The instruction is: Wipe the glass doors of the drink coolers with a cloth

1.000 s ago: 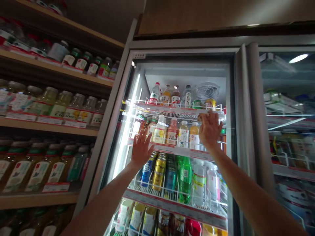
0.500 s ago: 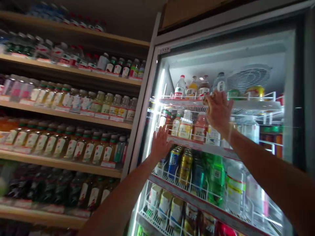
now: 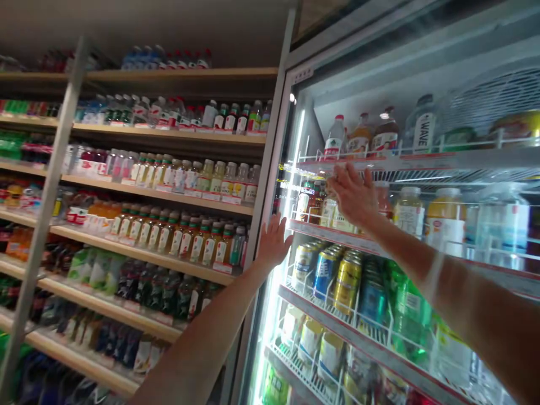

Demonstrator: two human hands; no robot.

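Observation:
I face a lit drinks fridge point(image 3: 270, 169) with wire shelves of bottles and cans. My left hand point(image 3: 273, 242) is raised with fingers spread, palm forward, at the fridge's left edge beside the second shelf point(image 3: 320, 232). My right hand point(image 3: 353, 194) reaches up with fingers spread under the top shelf point(image 3: 422, 163), in front of the bottles on the second shelf. Neither hand holds anything. Bottles point(image 3: 360, 136) stand on the top shelf; several cans point(image 3: 333, 270) lie on the shelf below my hands.
Wooden shelves point(image 3: 143, 191) packed with bottled drinks fill the wall to the left. A grey metal upright point(image 3: 46, 191) crosses the left foreground. Lower fridge shelves hold more bottles and cans point(image 3: 320, 349).
The view has swung left and closer. My right hand has slid leftward along the top shelf's front edge; my left hand has moved to the fridge's left edge.

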